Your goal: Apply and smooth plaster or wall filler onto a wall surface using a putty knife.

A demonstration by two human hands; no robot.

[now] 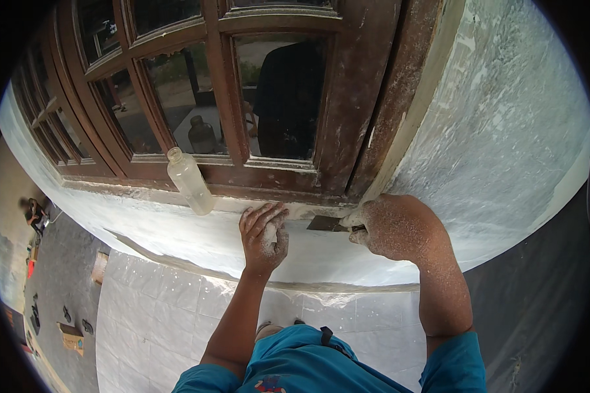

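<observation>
My right hand (pixel 390 226), dusted white, grips the handle of a putty knife whose dark flat blade (pixel 324 224) lies against the white ledge below the brown wooden window frame (pixel 278 173). My left hand (pixel 264 232) is cupped around a lump of white putty (pixel 269 234), resting against the wall just left of the blade. A cloudy plastic bottle (pixel 189 181) stands tilted on the sill, to the upper left of my left hand.
White plastered wall (pixel 498 150) rises to the right of the window. Below lies a pale tiled floor (pixel 157 314) with a dark sheet (pixel 537 308) at right. Small boxes and tools (pixel 71 335) lie far left. The panes reflect a dark figure.
</observation>
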